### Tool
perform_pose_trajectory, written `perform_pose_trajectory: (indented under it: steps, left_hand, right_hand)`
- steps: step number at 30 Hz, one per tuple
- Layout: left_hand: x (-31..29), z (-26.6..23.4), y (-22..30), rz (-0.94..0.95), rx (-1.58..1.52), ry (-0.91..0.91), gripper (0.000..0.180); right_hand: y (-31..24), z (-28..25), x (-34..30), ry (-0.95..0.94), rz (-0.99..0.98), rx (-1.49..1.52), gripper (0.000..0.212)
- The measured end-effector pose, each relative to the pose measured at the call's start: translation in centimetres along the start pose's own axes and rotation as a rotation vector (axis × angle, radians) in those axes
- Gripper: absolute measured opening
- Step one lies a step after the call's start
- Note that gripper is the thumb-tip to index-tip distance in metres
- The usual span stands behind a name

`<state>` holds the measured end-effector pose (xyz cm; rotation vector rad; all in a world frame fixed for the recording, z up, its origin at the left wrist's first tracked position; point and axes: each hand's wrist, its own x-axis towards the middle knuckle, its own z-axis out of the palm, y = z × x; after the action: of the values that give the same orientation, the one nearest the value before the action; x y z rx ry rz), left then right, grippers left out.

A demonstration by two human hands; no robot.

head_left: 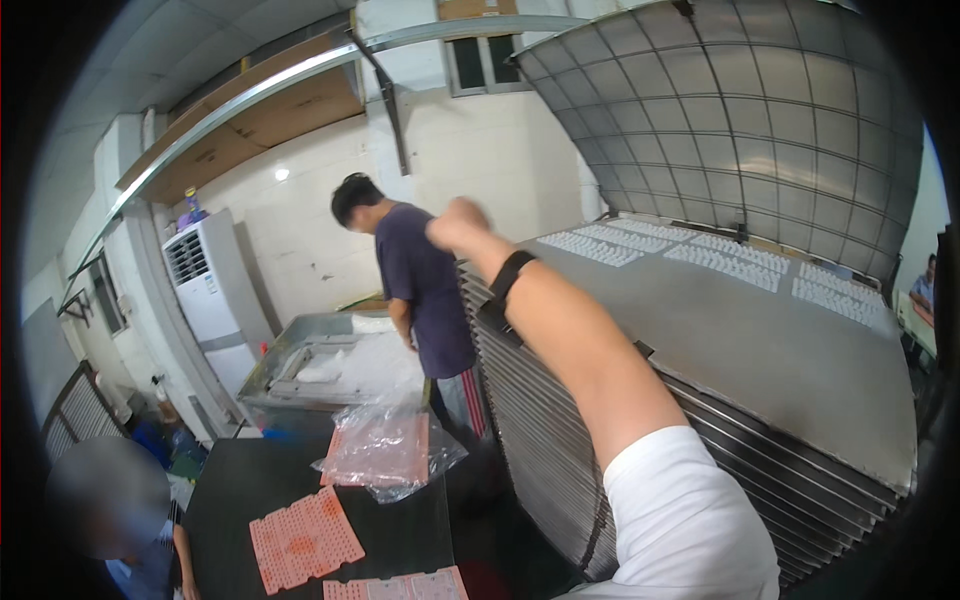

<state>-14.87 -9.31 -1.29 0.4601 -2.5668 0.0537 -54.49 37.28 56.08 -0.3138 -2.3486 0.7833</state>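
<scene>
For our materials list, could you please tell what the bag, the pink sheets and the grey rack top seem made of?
Bag: glossy plastic film, clear and crinkled.
Pink sheets: perhaps matte plastic, flat with crisp edges.
Grey rack top: likely metal, smooth with dull sheen.

Dark table (400,535): 2 pink panels (305,540) lay apart, 1 cut off by the lower edge; a clear plastic bag (385,455) lay behind, pink showing through | grey metal top (720,335): small white pieces (590,248) sat in grouped rows.

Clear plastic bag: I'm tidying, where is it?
Head view, left of centre: the clear plastic bag lies at the far end of the dark table, beyond a pink panel.
</scene>
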Motion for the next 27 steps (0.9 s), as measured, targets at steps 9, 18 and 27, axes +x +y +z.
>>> perform_pose_trajectory:
  steps: [9,18,27]
  left_hand:
    - [-12.5,-5.1,1.4,-0.368,-0.121,-0.263,0.062]
    - [-10.9,-7.3,2.6,-0.548,-0.115,-0.282,0.060]
    - [-11.7,-7.2,2.4,-0.591,-0.151,-0.307,0.060]
  right_hand:
    - [-5.3,22.7,-25.9,-1.011,-1.221,0.327,0.027]
    - [3.9,33.6,-53.9,-1.733,-1.030,0.075,0.037]
    - [3.2,33.3,-63.5,-1.396,-1.360,-0.057,0.037]
